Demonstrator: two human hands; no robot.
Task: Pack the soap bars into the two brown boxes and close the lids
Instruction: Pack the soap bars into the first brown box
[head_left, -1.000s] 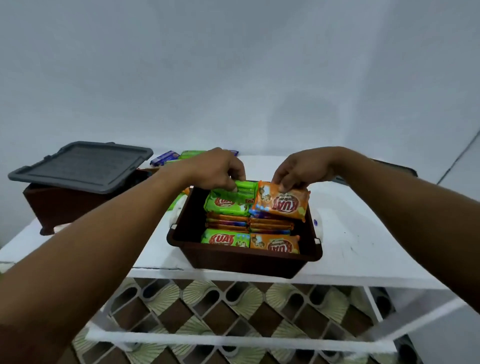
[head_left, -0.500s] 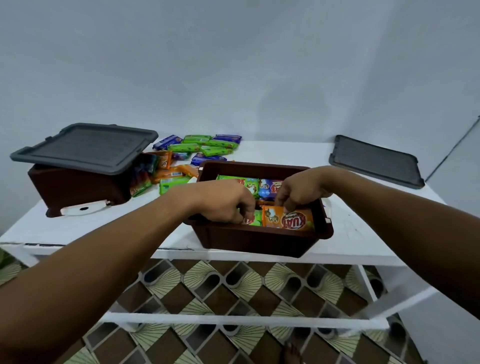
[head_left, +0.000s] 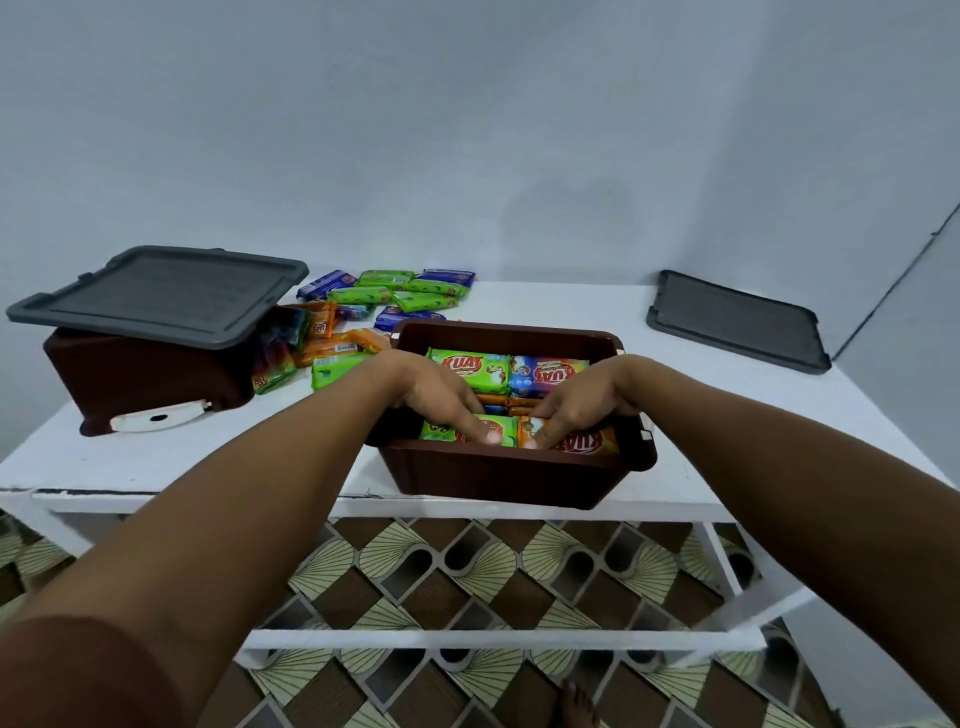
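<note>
Two brown boxes (head_left: 498, 480); two grey lids (head_left: 156, 293); two hands (head_left: 441, 397); one white table (head_left: 727, 431); loose soap bars (head_left: 410, 300) heaped, uncountable.

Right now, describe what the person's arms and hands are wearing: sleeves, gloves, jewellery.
The left arm and right arm are bare as far as the view shows: no sleeves. The left hand and right hand wear no gloves; no watch, bracelet or ring shows.

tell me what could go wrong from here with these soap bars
1. The left hand and right hand press the green bar and orange bar at the front wall of the open brown box. That box stands at the front edge of the table, so hard pushing might tip or slide it off.
2. The top bars seem close to rim level, so the grey lid on the right may not seat.
</note>
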